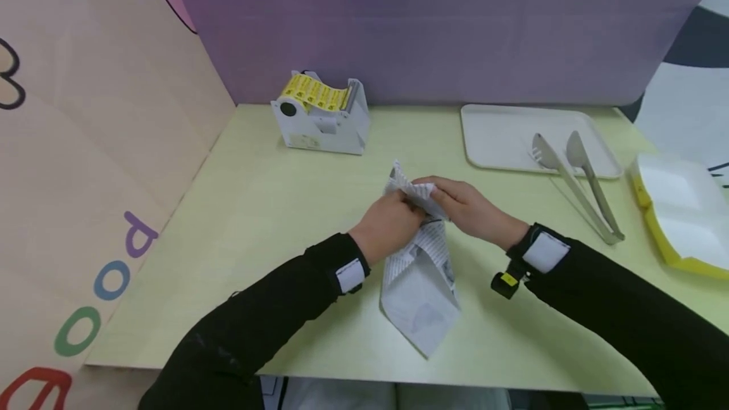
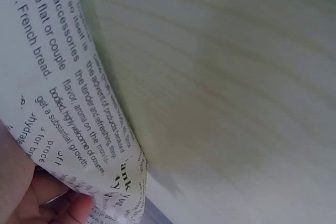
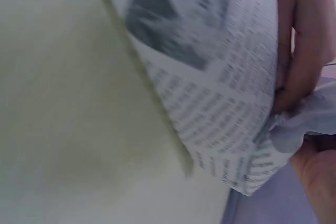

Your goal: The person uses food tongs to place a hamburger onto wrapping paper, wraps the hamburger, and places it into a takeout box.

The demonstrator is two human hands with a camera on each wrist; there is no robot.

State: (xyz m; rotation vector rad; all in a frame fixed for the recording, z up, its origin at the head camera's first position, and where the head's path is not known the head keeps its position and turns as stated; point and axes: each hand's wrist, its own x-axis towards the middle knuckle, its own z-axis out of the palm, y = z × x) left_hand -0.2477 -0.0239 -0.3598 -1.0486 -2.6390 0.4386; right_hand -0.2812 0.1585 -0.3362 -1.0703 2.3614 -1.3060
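Observation:
A sheet of newsprint-patterned wrapping paper [image 1: 421, 296] lies folded at the middle of the table, its plain pointed end toward the front edge. Near its far end my left hand [image 1: 390, 226] grips the gathered paper with curled fingers. My right hand [image 1: 469, 207] pinches a folded flap on the right side, thumb on top. Printed English text covers the paper [image 2: 63, 77] beside the left fingers in the left wrist view. In the right wrist view the paper [image 3: 210, 87] slants across, with both hands at its right edge. What the folds enclose is hidden.
A white label dispenser [image 1: 324, 125] with a yellow sticker roll stands at the back left. At the back right, metal tongs [image 1: 589, 188] lean over a white tray [image 1: 490, 157]. An open yellow-and-white takeout box [image 1: 683, 207] sits at the right edge. A purple partition [image 1: 398, 30] borders the back.

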